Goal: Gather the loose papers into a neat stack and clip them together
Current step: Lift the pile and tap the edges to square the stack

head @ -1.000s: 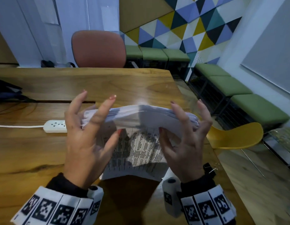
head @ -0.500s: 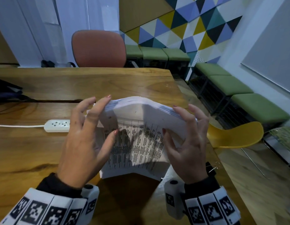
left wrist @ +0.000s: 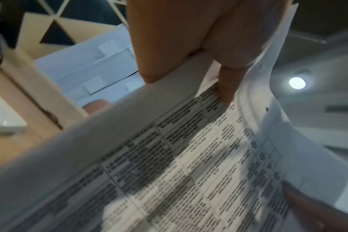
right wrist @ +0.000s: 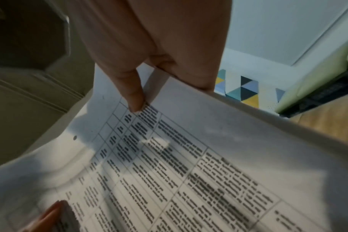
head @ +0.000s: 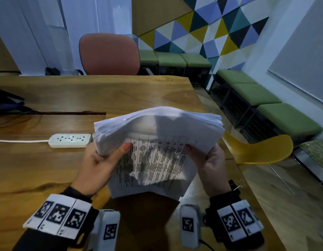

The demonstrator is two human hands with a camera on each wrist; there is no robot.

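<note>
Left hand and right hand grip the paper stack between them, above the table

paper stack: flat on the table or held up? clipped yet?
Held up, unclipped. The left hand and right hand grip the paper stack by its sides above the table, its far edge bowed. No clip on it.

- A thick stack of white printed papers is held above the brown wooden worktop, its top edge bowed upward.
- The left hand grips its 9 o'clock side, thumb on the printed table.
- The right hand grips the 3 o'clock side.
- A white power strip lies at 9 o'clock of the stack.
- A small black binder clip sits by the right wrist.
</note>
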